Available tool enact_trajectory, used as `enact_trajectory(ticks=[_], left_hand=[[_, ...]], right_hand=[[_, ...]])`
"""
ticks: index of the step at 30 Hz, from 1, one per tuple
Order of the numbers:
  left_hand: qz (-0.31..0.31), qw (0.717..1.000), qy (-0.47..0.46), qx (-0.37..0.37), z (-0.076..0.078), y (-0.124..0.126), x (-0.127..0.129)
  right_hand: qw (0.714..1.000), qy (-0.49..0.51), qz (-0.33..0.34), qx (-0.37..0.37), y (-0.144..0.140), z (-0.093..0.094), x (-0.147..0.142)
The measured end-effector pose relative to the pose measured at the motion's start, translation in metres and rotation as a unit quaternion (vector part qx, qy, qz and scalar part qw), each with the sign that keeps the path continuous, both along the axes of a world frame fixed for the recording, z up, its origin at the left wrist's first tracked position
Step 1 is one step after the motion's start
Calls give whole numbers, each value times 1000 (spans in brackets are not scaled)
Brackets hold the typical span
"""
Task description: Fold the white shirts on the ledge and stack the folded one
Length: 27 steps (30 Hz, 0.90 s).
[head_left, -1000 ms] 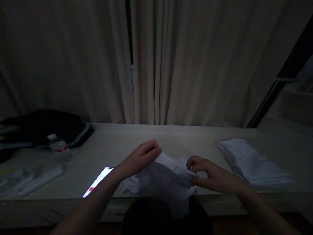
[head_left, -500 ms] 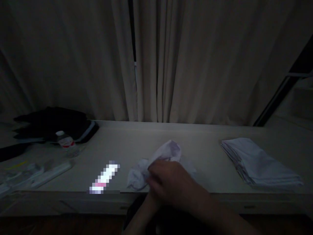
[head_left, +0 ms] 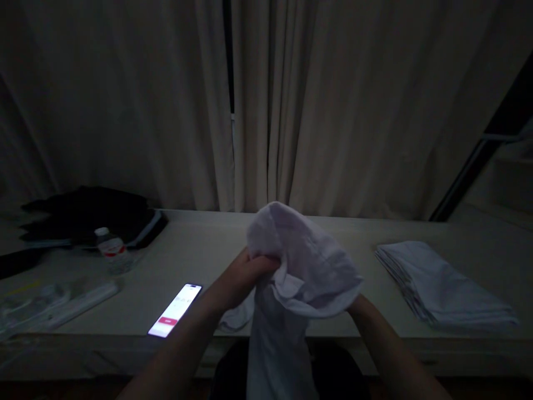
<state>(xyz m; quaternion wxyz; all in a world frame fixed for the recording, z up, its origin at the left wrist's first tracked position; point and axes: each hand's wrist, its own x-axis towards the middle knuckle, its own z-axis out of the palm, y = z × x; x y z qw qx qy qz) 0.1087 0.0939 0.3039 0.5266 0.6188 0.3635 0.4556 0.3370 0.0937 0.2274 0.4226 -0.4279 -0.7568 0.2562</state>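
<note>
Where the worktop (head_left: 216, 244) runs off to the far left, a dark bag (head_left: 89, 214) lies against the curtain (head_left: 166, 100), with a bottle (head_left: 111, 251) standing just in front of it and some pale, flat packets (head_left: 62, 303) near the front edge, too dim to make out. A lit phone (head_left: 175, 310) lies face up near the front edge, just left of the left forearm. The left hand (head_left: 245, 272) is raised above the worktop, its fingers (head_left: 264, 262) closed on a bunched fold of a white cloth (head_left: 300, 266). The cloth billows up over both hands in front of the curtain, and its lower part hangs down past the worktop's front edge, with one corner resting on the surface beside the left wrist. The right hand (head_left: 357, 304) is under the cloth's right edge; the fabric covers it, so I cannot tell how its fingers stand. Well apart to the right, a stack (head_left: 441, 283) of folded white cloths lies on the worktop.
</note>
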Motion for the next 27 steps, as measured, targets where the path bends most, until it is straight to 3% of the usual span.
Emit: enact_trajectory(ticks=[3,6,9,12,15,17,19,21,25,27], left_hand=[[67,992,90,63,-2,25,-23],[161,968,169,95,-7,39,-49],[153,946,260,115,-3,28,-67],[178,923,310,144,-4,6,-81],[292,904,283,130,-30,-2,-91],[273,930,244,41,-57,3,-93],[231,950,206,-42,-73,10,-94],[226,946,227,-38,-66,14,-97],[171,886,419,103,-20,6,-106],[162,873,442,128,-19,6,-108]], right_hand=[[998,28,-48,-32,1,19,18],[987,47,-146,-53,2,45,41],[982,-1,-185,-36,-7,69,55],[975,-37,-215,42,-23,87,59],[959,-71,-251,113,-35,95,58],[949,-141,-247,137,-33,94,58],[924,-234,-259,156,-25,93,61],[887,-300,-313,158,-17,96,69],[821,-302,-451,176,-21,130,91],[810,-288,-467,206,-32,149,100]])
